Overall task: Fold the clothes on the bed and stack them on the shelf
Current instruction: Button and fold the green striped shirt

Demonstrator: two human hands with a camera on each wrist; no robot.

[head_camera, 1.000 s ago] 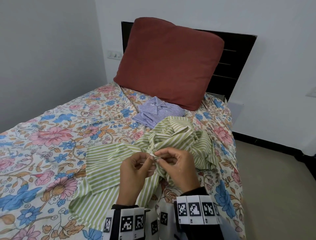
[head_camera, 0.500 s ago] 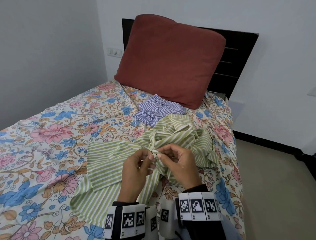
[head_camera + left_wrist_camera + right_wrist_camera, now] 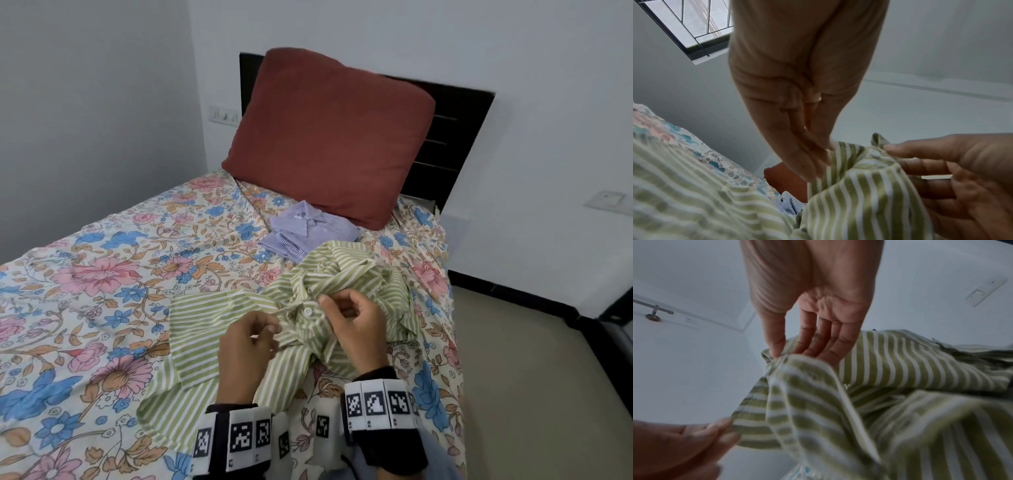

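A green and white striped shirt (image 3: 212, 322) lies crumpled on the floral bed sheet (image 3: 85, 274), near the bed's right edge. Both hands work at its button placket, where a white button (image 3: 307, 311) shows. My left hand (image 3: 263, 330) pinches the placket edge between thumb and fingers; the left wrist view shows that hand (image 3: 824, 155) on the striped cloth (image 3: 849, 203). My right hand (image 3: 334, 303) pinches the cloth just above the button, and its wrist view shows that hand (image 3: 780, 353) nipping a fold of the shirt (image 3: 890, 363). A folded lilac striped shirt (image 3: 308, 229) sits behind.
A large rust-red pillow (image 3: 325, 133) leans on the dark headboard (image 3: 452, 130) at the bed's head. The bed's right edge drops to a beige floor (image 3: 531, 377). White walls stand left and behind, with a switch plate (image 3: 224, 114).
The hands have moved slightly apart along the placket: the left lower, the right a little higher, and a white button now shows between them. The view has tilted up.
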